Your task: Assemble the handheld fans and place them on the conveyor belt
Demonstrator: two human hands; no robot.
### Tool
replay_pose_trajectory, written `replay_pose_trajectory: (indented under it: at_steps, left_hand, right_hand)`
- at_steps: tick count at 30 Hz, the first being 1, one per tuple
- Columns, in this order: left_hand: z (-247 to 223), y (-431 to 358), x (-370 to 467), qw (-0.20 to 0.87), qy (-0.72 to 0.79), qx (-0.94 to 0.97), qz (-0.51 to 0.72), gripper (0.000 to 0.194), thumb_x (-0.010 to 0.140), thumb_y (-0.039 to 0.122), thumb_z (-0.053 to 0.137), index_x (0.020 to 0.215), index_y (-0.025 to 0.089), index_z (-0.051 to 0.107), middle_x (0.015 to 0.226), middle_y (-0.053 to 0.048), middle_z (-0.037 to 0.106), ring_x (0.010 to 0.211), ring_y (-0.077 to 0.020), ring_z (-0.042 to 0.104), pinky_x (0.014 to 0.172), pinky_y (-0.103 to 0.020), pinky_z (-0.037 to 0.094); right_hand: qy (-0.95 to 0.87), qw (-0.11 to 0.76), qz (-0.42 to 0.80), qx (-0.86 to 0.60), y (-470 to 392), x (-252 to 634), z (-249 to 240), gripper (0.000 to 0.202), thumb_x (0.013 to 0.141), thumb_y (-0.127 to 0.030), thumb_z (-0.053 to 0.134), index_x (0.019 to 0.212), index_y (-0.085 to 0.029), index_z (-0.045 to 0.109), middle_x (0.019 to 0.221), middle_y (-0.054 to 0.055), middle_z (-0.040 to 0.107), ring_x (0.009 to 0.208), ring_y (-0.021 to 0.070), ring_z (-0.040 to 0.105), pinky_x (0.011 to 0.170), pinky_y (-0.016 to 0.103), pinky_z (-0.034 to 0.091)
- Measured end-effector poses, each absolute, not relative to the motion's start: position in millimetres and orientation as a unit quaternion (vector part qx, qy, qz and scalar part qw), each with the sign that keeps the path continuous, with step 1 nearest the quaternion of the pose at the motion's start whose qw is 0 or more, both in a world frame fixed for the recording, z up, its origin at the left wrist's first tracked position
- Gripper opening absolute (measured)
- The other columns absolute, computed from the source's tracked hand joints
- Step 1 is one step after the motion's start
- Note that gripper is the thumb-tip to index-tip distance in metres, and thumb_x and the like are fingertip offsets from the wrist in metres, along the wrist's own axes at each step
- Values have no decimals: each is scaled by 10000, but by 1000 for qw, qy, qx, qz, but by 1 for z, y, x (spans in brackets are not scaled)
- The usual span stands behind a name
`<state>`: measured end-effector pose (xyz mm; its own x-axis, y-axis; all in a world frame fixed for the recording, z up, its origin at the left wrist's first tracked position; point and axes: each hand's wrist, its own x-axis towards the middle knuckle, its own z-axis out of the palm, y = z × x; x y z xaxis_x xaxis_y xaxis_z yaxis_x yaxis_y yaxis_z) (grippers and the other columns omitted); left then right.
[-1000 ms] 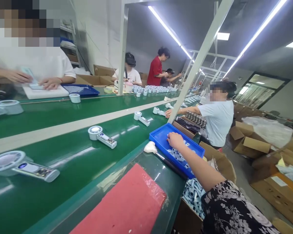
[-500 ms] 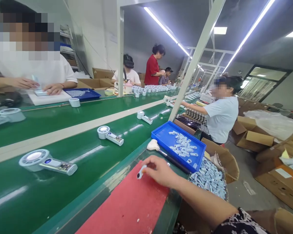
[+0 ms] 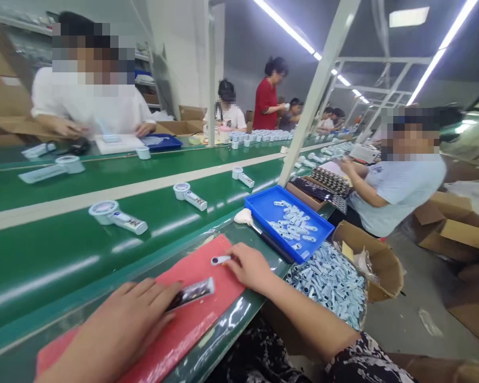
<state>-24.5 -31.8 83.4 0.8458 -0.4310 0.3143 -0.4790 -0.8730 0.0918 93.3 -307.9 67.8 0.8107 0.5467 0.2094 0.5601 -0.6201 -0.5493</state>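
Note:
My left hand [image 3: 133, 314] has come over the red mat [image 3: 207, 303], its fingers closed over a handheld fan handle [image 3: 201, 289] with a dark, open face showing circuit parts. The rest of that fan is hidden under the palm. At the mat's far end my right hand [image 3: 250, 266] pinches a small light-blue plastic cover [image 3: 219, 260] with a dark oval at its tip. Beyond the mat lies a blue tray [image 3: 259, 205] of similar covers. A brush-like tool [image 3: 263, 236] with a pale head and black handle rests along the tray's near side.
Several handheld fans, one of them a near fan [image 3: 117, 215], lie on the green conveyor belt [image 3: 64, 266]. A heap of light-blue covers [image 3: 331, 284] fills a container at right, near a cardboard box [image 3: 383, 271]. A slanted post [image 3: 315, 96] rises behind the tray. Co-workers sit around the line.
My left hand has entered from the lower left with a fan handle. My right hand still holds the cover, now turned sideways. The view has shifted, and the co-worker at right has drawn their hands back.

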Motion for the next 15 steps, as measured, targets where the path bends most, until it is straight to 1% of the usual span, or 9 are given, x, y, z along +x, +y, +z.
replay_pose_trajectory:
  at_steps: [2,4,7,10,12,15]
  left_hand:
    - [79,-57,-21,56,-208,970,110,305,998,417,455,1127,272,690,977,-51,724,862,-262,645,735,-404,456]
    - [77,-70,-18,34,-165,982,85,322,994,445,476,1161,253,673,998,-72,703,906,-282,624,761,-412,448]
    - [81,-72,-23,47,-126,989,62,349,961,442,553,1231,231,621,1124,-89,676,1024,-300,595,856,-437,451]
    - [86,-65,-32,114,-105,986,62,404,922,430,607,1263,214,577,1220,-95,642,1121,-298,565,930,-447,451]
    - [86,-62,-37,160,-105,979,65,386,926,436,600,1248,225,573,1224,-84,635,1125,-281,557,941,-437,457]
    - [85,-62,-38,215,-119,966,76,322,965,440,534,1203,231,590,1217,-74,636,1123,-256,558,971,-429,464]
  right_hand:
    - [-299,332,-6,-894,-312,90,74,126,967,-266,603,1071,-215,652,1003,29,665,837,156,618,749,276,434]
    - [-305,357,0,-883,-312,83,82,122,973,-273,587,1065,-216,644,975,18,660,789,144,604,729,274,428]
    - [-357,367,12,-859,-303,70,94,92,957,-259,603,1028,-217,644,920,2,660,740,136,587,708,273,422]
    - [-422,325,14,-846,-287,56,99,94,954,-252,606,1026,-207,645,948,21,671,806,162,606,727,292,430]
    - [-452,286,12,-845,-276,50,98,110,962,-256,594,1038,-198,647,981,40,672,865,188,618,738,309,439]
    - [-471,237,12,-850,-265,49,96,145,981,-272,562,1060,-186,646,1021,62,667,904,212,627,732,327,454]
